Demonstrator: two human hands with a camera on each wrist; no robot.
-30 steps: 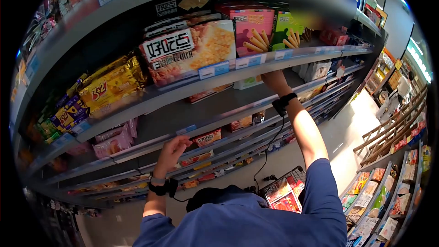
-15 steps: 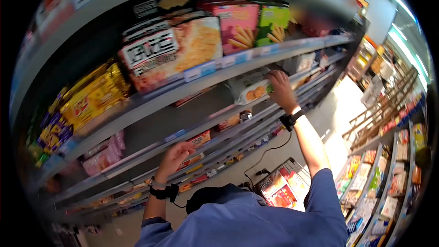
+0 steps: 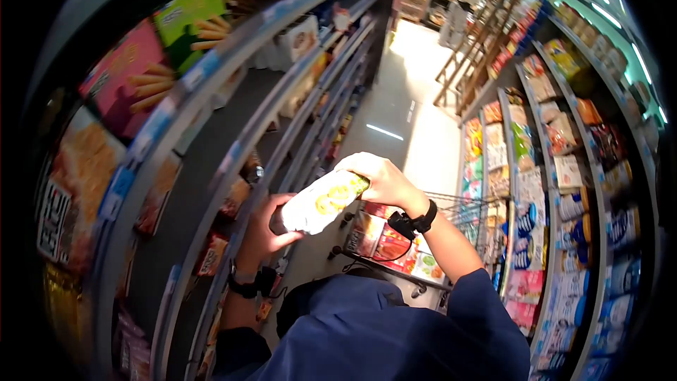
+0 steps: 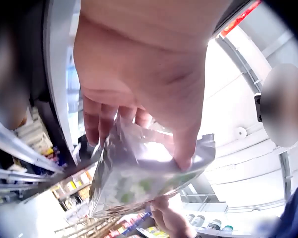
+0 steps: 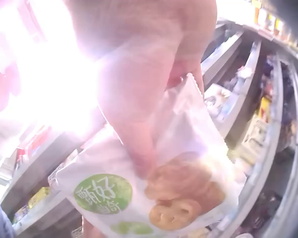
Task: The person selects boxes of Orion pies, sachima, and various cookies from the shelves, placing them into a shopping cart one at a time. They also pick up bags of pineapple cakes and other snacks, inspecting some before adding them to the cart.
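The person wears a dark blue long-sleeved top (image 3: 381, 331), its sleeves pushed up so that the forearms are bare. A black strap with a small black camera unit (image 3: 412, 224) sits on the right wrist, and a like black band and unit (image 3: 250, 283) sits on the left wrist. A thin black cable (image 3: 367, 262) hangs from the right wrist unit, and both hands, the left hand (image 3: 264, 229) and the right hand (image 3: 381, 180), are bare, without gloves or rings that show

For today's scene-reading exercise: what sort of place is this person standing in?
Most likely a supermarket aisle: long shelves of packaged snacks on both sides, a shopping cart below, and both hands holding a biscuit packet.
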